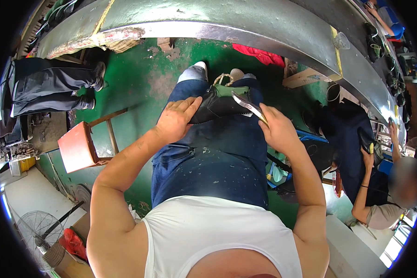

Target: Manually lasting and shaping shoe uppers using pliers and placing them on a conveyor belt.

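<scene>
In the head view, a black shoe [209, 107] with a green lining [230, 92] and a pale cord loop [223, 78] is seen lying across the person's thighs, in blue jeans [208, 178]. The left hand [177, 119] is laid on its left end, the fingers together and nearly straight; whether the shoe is gripped or merely steadied cannot be told. The right hand [279, 128] is closed around the handle of a metal tool [249, 105], whose curved end is pointed up and left over the shoe's right end; whether the shoe is touched by it cannot be made out. Beyond the knees, a long metal worktop [245, 18] is seen, with dark shoes [375, 44] set on its right stretch. A reddish stool [78, 147] is placed on the green floor [146, 99] at the left, and a wire-caged fan [38, 234] is seen lower down. At the right, another shoe [367, 139] is held by a co-worker [385, 215].
</scene>
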Demonstrator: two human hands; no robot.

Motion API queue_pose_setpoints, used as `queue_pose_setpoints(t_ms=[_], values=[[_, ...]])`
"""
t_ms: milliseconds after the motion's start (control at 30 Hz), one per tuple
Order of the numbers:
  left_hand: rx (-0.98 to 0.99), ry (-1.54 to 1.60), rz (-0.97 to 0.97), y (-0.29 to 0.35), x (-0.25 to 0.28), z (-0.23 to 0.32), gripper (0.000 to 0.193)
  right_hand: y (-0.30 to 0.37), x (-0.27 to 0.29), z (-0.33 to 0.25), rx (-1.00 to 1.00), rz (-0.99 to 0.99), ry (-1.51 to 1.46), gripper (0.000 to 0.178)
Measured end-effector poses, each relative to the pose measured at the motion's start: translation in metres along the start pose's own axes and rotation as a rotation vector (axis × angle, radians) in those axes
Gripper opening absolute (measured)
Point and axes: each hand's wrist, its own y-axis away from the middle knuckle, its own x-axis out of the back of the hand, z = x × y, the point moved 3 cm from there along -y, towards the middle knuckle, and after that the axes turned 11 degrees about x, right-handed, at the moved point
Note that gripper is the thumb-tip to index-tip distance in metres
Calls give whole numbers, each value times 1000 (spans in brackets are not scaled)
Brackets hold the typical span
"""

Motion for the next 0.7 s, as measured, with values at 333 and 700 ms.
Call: queue_pose_setpoints(t_ms=[333,700], values=[[-33,-65,128,20,-16,6,73,-68,14,-17,-108,-520,227,50],[19,66,49,16,-9,-5,77,-40,-58,25,-568,-18,-1214,25]])
